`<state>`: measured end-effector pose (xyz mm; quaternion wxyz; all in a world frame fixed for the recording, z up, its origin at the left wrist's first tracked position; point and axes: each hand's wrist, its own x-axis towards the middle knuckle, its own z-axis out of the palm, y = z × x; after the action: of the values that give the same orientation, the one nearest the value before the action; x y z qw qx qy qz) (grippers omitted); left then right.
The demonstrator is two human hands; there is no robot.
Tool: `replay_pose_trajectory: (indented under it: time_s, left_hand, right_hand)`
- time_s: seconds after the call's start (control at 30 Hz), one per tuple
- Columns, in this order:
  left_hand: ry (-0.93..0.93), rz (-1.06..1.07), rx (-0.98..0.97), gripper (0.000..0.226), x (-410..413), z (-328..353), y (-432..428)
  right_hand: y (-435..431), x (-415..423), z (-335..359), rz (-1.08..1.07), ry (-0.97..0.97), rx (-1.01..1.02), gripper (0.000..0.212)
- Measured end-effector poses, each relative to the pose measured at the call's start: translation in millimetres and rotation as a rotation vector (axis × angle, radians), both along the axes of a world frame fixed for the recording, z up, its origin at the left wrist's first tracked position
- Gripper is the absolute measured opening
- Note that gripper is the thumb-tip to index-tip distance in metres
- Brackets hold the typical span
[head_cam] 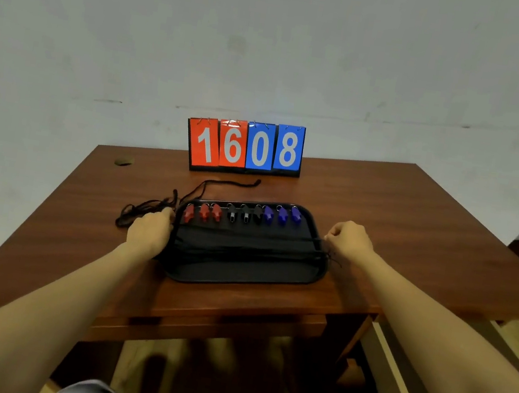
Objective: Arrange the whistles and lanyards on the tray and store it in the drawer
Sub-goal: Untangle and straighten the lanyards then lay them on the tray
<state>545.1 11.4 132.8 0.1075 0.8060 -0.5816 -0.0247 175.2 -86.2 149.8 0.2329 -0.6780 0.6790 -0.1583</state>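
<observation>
Head view: rounded black tray (240, 279), thin lanyards (149, 205)

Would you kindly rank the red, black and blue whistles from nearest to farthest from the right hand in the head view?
1. Blue whistles, right end of the row, closest to the right hand.
2. Black whistles, middle of the row.
3. Red whistles, far left end.

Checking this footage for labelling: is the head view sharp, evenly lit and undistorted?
Head view: wide-angle distortion stretches the table's near corners; light is soft, no harsh glare; whistles read clearly, but the black lanyards merge into the black tray; the floor under the table is smeared.
</observation>
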Motion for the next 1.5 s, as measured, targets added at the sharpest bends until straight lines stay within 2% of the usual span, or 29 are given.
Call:
replay_pose_trajectory:
  time_s: [0.2,0.3,0.63,0.9,0.97,1.1,1.3,1.5]
  left_hand:
    - [-0.016,-0.009,-0.009,0.014,6,-15,7]
    - [0.037,-0.014,-0.026,0.012,11,-25,10]
    - [-0.015,-0.031,-0.124,0.016,7,-30,14]
    - [0.038,-0.056,-0.155,0.025,0,-35,17]
    - [0.010,-0.082,-0.171,0.027,-3,-34,17]
    - [-0.058,-0.136,-0.155,0.030,-15,-36,20]
    - [-0.081,-0.157,-0.065,0.037,-19,-42,25]
    - [-0.054,-0.184,-0.146,0.037,-16,-39,26]
  right_hand:
    - [2,-4,-11,-0.047,-0.043,0.055,0.021]
    - [3,-6,-16,-0.051,-0.031,0.063,0.022]
    - [5,-9,-20,-0.080,0.012,0.014,0.020]
    - [8,-9,-26,-0.057,0.068,-0.026,0.017]
    - [10,-9,-29,-0.016,0.089,-0.090,0.014]
    - [14,-2,-31,0.202,0.179,-0.226,0.017]
    - [21,13,-40,0.401,0.366,-0.257,0.027]
    - [22,54,-32,0.539,0.259,-0.329,0.030]
